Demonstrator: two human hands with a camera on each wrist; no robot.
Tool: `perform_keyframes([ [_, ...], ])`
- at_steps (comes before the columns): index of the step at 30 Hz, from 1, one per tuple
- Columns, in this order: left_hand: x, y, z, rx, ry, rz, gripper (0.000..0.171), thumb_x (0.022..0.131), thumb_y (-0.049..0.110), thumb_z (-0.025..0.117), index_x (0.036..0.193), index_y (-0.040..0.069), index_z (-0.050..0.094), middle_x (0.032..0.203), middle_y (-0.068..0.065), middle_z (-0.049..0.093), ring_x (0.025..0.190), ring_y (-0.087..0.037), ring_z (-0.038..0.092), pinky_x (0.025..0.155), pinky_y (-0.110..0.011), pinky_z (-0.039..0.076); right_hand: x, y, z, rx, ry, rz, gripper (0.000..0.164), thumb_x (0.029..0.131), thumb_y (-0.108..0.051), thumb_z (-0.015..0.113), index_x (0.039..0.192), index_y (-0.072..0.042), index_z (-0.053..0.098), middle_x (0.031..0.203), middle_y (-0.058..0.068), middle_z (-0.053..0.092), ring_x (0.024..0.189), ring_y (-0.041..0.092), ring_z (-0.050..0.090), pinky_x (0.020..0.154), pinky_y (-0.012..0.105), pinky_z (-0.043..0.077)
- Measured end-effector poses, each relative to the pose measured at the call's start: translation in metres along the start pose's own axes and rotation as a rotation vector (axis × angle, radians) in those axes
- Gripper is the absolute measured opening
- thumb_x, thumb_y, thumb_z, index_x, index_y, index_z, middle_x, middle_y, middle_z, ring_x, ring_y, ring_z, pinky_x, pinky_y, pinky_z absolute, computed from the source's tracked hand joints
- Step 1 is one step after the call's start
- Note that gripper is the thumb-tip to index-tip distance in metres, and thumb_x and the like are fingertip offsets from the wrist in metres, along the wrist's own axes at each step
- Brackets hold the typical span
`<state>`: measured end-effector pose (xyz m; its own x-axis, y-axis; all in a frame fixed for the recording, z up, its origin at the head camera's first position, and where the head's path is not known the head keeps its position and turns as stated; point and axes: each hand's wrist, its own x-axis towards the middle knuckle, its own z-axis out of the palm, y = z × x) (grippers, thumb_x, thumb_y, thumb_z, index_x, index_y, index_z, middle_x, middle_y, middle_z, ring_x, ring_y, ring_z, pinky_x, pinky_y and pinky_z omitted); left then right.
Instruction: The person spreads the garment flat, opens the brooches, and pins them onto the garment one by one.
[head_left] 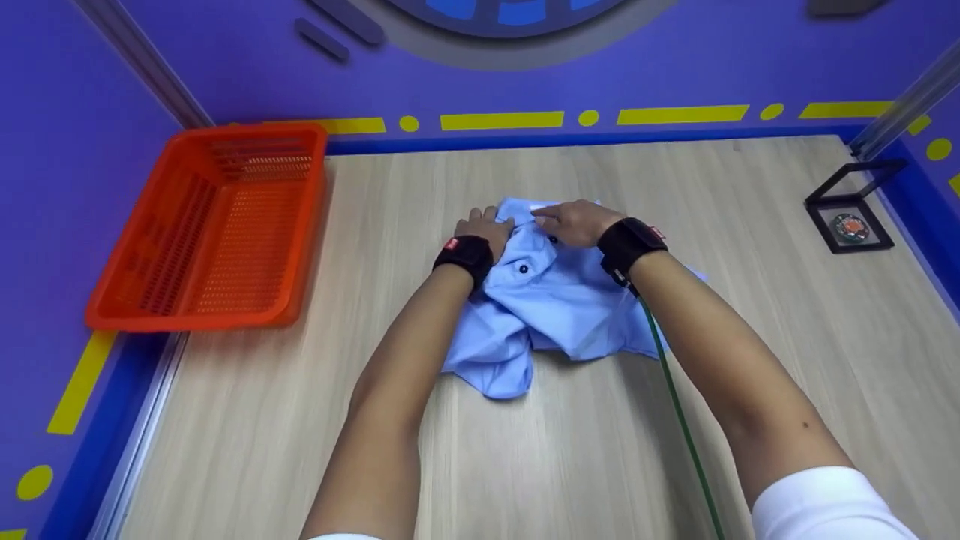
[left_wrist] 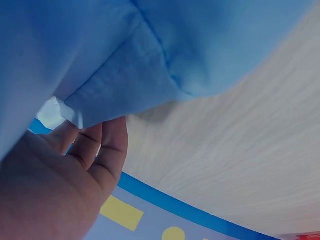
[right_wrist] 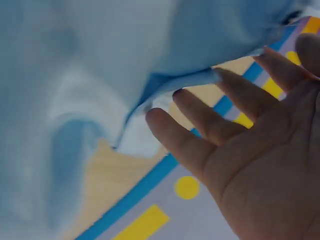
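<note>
A light blue shirt (head_left: 581, 307) lies crumpled on the wooden table, with round dark buttons (head_left: 523, 268) near its far end. My left hand (head_left: 486, 229) is at its far left corner, holding the fabric edge. In the left wrist view several fingers (left_wrist: 114, 145) of that hand bend up to the cloth; their tips and the thumb are hidden. At the far right part of the shirt is my right hand (head_left: 577, 223), index finger extended onto the cloth. The right wrist view shows its spread fingers (right_wrist: 182, 142) touching the edge of the fabric, with the thumb apart.
An orange-red plastic basket (head_left: 300, 247) with perforated walls stands at the left. A small black frame holding a round emblem (head_left: 851, 227) is at the far right. Purple walls with yellow marks border the table. A green cable (head_left: 679, 409) runs from my right wristband.
</note>
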<state>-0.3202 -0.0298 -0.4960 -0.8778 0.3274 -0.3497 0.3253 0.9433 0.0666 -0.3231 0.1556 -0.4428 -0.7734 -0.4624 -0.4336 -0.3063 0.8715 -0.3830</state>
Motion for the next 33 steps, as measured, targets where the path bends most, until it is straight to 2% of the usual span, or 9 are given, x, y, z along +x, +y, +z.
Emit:
perform_keyframes([
  [3, 0.0, 0.003, 0.002, 0.0, -0.007, 0.003, 0.046, 0.101, 0.029, 0.028, 0.147, 0.026, 0.027, 0.148, -0.012, 0.024, 0.125, -0.032, 0.028, 0.096, -0.048, 0.034, 0.003, 0.009, 0.005, -0.013, -0.042, 0.031, 0.056, 0.099, -0.047, 0.021, 0.147, -0.018, 0.027, 0.148, 0.012, 0.03, 0.137, 0.033, 0.022, 0.11, 0.047, 0.017],
  [7, -0.002, 0.003, -0.001, -0.023, -0.017, -0.004, 0.045, 0.101, 0.028, 0.027, 0.146, 0.026, 0.03, 0.148, -0.01, 0.026, 0.126, -0.032, 0.029, 0.097, -0.047, 0.034, 0.006, 0.01, 0.008, -0.06, -0.073, 0.03, 0.059, 0.099, -0.049, 0.019, 0.147, -0.016, 0.026, 0.148, 0.014, 0.03, 0.137, 0.035, 0.021, 0.11, 0.047, 0.016],
  [11, -0.008, -0.006, -0.01, -0.108, 0.011, -0.009, 0.043, 0.099, 0.031, 0.035, 0.14, 0.021, 0.043, 0.14, -0.009, 0.043, 0.121, -0.031, 0.04, 0.095, -0.044, 0.037, 0.008, 0.007, 0.008, -0.097, -0.082, 0.009, 0.054, 0.1, -0.045, 0.021, 0.147, -0.019, 0.028, 0.147, 0.015, 0.032, 0.136, 0.036, 0.023, 0.109, 0.047, 0.018],
  [14, -0.022, -0.017, -0.02, -0.194, 0.058, -0.016, 0.044, 0.094, 0.033, 0.044, 0.134, 0.014, 0.049, 0.131, -0.01, 0.053, 0.119, -0.029, 0.047, 0.095, -0.042, 0.039, 0.009, 0.007, 0.007, -0.109, -0.075, -0.003, 0.052, 0.1, -0.044, 0.022, 0.146, -0.021, 0.029, 0.146, 0.014, 0.033, 0.135, 0.035, 0.024, 0.109, 0.047, 0.02],
  [18, -0.051, -0.031, -0.026, -0.285, 0.101, -0.022, 0.046, 0.094, 0.031, 0.047, 0.134, 0.008, 0.048, 0.132, -0.012, 0.052, 0.124, -0.027, 0.045, 0.101, -0.039, 0.035, 0.01, 0.007, 0.008, -0.123, -0.06, -0.016, 0.051, 0.1, -0.042, 0.023, 0.146, -0.02, 0.031, 0.146, 0.013, 0.034, 0.135, 0.035, 0.025, 0.109, 0.046, 0.021],
  [21, -0.072, -0.041, -0.019, -0.311, 0.117, -0.011, 0.044, 0.096, 0.028, 0.045, 0.134, 0.005, 0.048, 0.131, -0.014, 0.051, 0.124, -0.027, 0.044, 0.102, -0.038, 0.034, 0.01, 0.006, 0.011, -0.121, -0.043, -0.022, 0.05, 0.1, -0.039, 0.025, 0.145, -0.018, 0.033, 0.145, 0.013, 0.035, 0.134, 0.036, 0.026, 0.109, 0.046, 0.021],
  [25, -0.1, -0.048, -0.002, -0.322, 0.167, -0.011, 0.041, 0.096, 0.026, 0.046, 0.129, 0.002, 0.051, 0.123, -0.016, 0.056, 0.118, -0.027, 0.049, 0.098, -0.038, 0.037, 0.012, 0.003, 0.014, -0.134, -0.031, -0.021, 0.049, 0.101, -0.038, 0.026, 0.145, -0.018, 0.033, 0.145, 0.014, 0.036, 0.134, 0.037, 0.027, 0.109, 0.046, 0.021],
  [30, -0.128, -0.041, 0.021, -0.304, 0.238, -0.015, 0.045, 0.088, 0.036, 0.059, 0.118, 0.002, 0.06, 0.112, -0.013, 0.059, 0.105, -0.028, 0.055, 0.088, -0.04, 0.044, 0.014, 0.002, 0.015, -0.158, -0.035, -0.008, 0.049, 0.1, -0.038, 0.026, 0.145, -0.019, 0.033, 0.146, 0.012, 0.035, 0.134, 0.037, 0.026, 0.109, 0.047, 0.021],
  [33, -0.137, -0.035, 0.034, -0.244, 0.279, 0.041, 0.045, 0.084, 0.043, 0.064, 0.106, 0.003, 0.066, 0.119, -0.014, 0.055, 0.107, -0.031, 0.052, 0.088, -0.043, 0.043, 0.013, 0.002, 0.016, -0.168, -0.03, -0.004, 0.049, 0.1, -0.038, 0.026, 0.145, -0.018, 0.034, 0.146, 0.011, 0.035, 0.134, 0.037, 0.027, 0.109, 0.047, 0.021],
])
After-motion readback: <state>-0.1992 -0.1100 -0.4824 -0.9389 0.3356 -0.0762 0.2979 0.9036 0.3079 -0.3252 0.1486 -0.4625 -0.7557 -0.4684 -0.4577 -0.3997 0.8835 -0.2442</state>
